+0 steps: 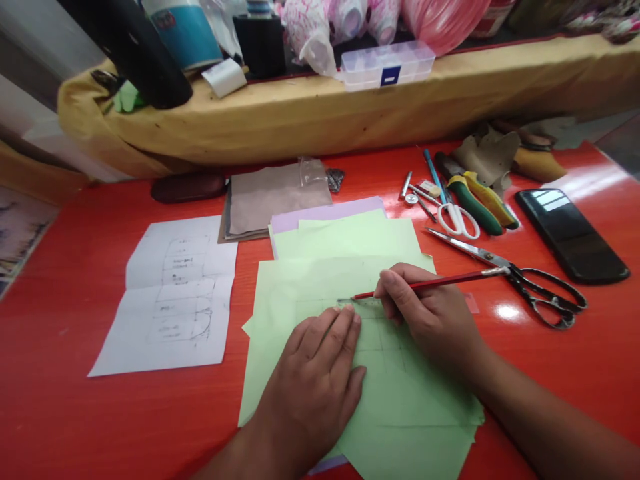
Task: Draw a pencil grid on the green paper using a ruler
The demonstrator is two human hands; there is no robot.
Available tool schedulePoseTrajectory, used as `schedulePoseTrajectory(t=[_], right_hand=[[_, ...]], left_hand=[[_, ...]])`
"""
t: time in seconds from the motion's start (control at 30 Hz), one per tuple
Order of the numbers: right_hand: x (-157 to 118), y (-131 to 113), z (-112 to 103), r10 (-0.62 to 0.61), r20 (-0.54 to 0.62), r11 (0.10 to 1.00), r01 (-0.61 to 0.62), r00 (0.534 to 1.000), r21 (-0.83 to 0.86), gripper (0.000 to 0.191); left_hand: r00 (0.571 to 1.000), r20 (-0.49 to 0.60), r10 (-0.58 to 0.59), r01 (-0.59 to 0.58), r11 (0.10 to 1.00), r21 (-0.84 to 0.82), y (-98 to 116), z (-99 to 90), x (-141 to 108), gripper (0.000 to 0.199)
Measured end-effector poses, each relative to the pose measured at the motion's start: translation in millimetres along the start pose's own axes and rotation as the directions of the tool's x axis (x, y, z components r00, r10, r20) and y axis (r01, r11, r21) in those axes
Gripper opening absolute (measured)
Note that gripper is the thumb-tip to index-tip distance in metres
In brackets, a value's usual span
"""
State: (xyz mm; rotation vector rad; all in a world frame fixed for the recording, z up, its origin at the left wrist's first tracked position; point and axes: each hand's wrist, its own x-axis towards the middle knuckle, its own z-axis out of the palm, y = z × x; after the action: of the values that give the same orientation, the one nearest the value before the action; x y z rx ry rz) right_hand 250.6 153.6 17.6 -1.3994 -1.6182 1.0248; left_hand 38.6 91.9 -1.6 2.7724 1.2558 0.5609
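My right hand point(425, 310) pinches a red pencil point(440, 280). The pencil's tip touches a sheet of light green paper point(300, 280) just beyond my left fingertips. My left hand point(320, 373) lies flat on the same sheet, fingers stretched forward. Thin pencil lines form a grid on the paper. A clear strip that looks like a ruler point(369, 303) runs between the two hands, mostly covered by them. More green sheets and a lilac sheet point(325, 212) show beneath and behind.
On the left lies a creased white sketch point(195, 300). Behind are grey-brown leather pieces point(275, 200) and a dark red case point(187, 187). To the right lie large scissors point(493, 259), white-handled scissors point(457, 219), green-yellow pliers point(477, 200) and a phone point(570, 233). A cloth-covered ledge point(300, 123) borders the back.
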Motion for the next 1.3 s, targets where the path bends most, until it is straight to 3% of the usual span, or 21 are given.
schedulePoseTrajectory(t=[0.33, 0.8, 1.03, 1.3], right_hand=[[-1.5, -1.0, 0.3, 0.027, -0.032, 0.995, -0.024, 0.999, 0.092, 0.040], [-1.0, -0.5, 1.0, 0.014, -0.018, 0.999, -0.014, 1.000, 0.035, 0.044], [0.3, -0.3, -1.8, 0.134, -0.082, 0.946, -0.103, 0.988, 0.308, 0.048], [-5.6, 3.5, 4.4, -0.033, -0.035, 0.954, 0.042, 0.999, 0.296, 0.032]], left_hand=[[1.000, 0.010, 0.010, -0.010, 1.000, -0.005, -0.8, -1.1, -0.3, 0.046], [1.000, 0.014, 0.004, -0.004, 1.000, -0.009, 0.1, -0.8, -0.3, 0.046], [1.000, 0.004, 0.009, -0.009, 1.000, 0.002, 0.5, -0.4, -0.9, 0.045], [0.999, -0.028, 0.023, -0.021, 0.997, 0.077, 3.4, 5.1, -4.7, 0.046]])
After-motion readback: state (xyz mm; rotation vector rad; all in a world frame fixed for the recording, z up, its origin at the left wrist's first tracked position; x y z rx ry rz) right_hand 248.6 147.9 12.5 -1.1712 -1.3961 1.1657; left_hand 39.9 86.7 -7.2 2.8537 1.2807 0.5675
